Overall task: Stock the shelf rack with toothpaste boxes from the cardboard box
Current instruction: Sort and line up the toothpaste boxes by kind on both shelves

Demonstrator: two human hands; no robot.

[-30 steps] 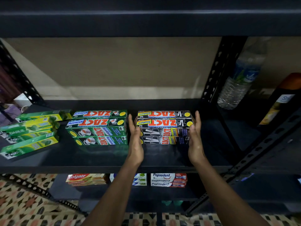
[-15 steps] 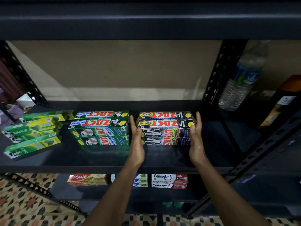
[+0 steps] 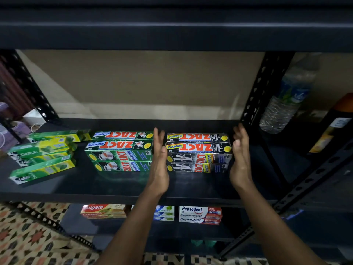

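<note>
A stack of black Zact Smokers toothpaste boxes [image 3: 198,152] lies on the dark shelf [image 3: 118,188] of the rack. My left hand [image 3: 159,159] stands edge-on with straight fingers against the stack's left end. At the right end is my right hand [image 3: 240,155], fingers straight and slightly lifted off the boxes. Left of them sit a stack of green Zact Whitening boxes [image 3: 120,152] and a loose pile of green Darlie boxes [image 3: 44,153]. The cardboard box is out of view.
On the lower shelf lie Colgate boxes [image 3: 103,210] and Pepsodent boxes [image 3: 200,215]. A perforated black upright [image 3: 261,88] stands right of the stack, with a water bottle [image 3: 286,98] and a dark bottle [image 3: 332,127] beyond it. Patterned floor shows below.
Both hands stay at the ends of the black stack. The right hand's fingers have eased slightly away from the boxes; the view has shifted a little.
</note>
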